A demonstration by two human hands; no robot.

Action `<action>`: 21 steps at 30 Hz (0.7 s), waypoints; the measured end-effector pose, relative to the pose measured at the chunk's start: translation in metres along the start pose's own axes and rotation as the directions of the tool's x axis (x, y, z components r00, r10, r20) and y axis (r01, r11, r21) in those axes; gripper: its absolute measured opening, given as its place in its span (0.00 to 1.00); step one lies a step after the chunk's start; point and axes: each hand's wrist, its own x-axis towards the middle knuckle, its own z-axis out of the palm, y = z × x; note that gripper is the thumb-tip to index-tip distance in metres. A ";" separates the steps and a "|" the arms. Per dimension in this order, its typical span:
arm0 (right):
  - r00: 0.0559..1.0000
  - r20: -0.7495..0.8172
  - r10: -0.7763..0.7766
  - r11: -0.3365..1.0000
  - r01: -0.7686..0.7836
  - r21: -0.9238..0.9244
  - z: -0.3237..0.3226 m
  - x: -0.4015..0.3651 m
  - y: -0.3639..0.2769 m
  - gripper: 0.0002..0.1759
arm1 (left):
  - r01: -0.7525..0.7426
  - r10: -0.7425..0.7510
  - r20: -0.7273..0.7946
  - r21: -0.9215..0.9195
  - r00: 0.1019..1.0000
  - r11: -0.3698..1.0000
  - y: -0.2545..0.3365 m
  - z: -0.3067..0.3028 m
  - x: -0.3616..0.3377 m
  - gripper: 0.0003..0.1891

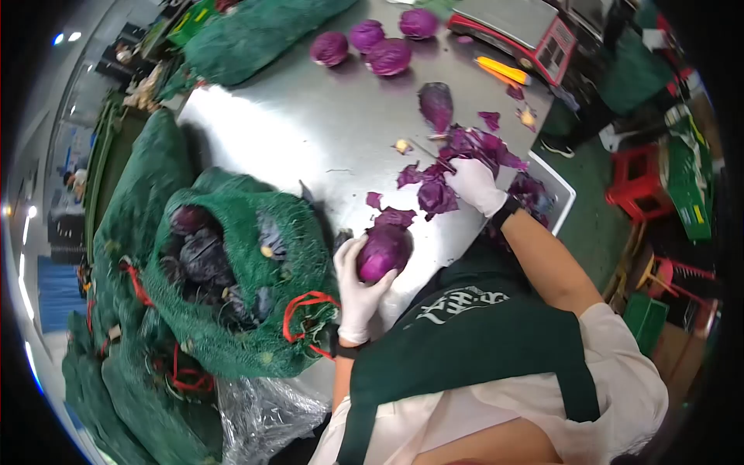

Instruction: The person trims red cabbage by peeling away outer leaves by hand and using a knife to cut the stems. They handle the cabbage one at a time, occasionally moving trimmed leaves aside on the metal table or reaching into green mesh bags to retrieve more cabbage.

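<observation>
My left hand (358,291), in a white glove, is wrapped round a purple cabbage (383,254) at the near edge of the steel table (310,147). Further right, my gloved right hand (473,184) has its fingers closed at a heap of loose purple leaves (471,147). A thin knife blade (426,149) points out from those fingers to the upper left; its handle is hidden in the hand. Beyond the blade lies a long dark leaf (436,107), with a small pale stem piece (402,146) nearby.
An open green mesh sack (287,217) holds dark cabbages at the left. Several trimmed cabbages (388,56) sit at the far side, near a red scale (542,46) and a yellow cutter (502,70). A white-rimmed bin (564,183) with leaves stands right; a person (635,70) is beyond.
</observation>
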 end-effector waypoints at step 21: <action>0.926 0.308 -0.220 0.886 0.057 0.461 0.007 -0.040 -0.049 0.20 | 0.166 -0.154 0.067 -0.234 0.986 0.958 -0.013 -0.002 -0.002 0.47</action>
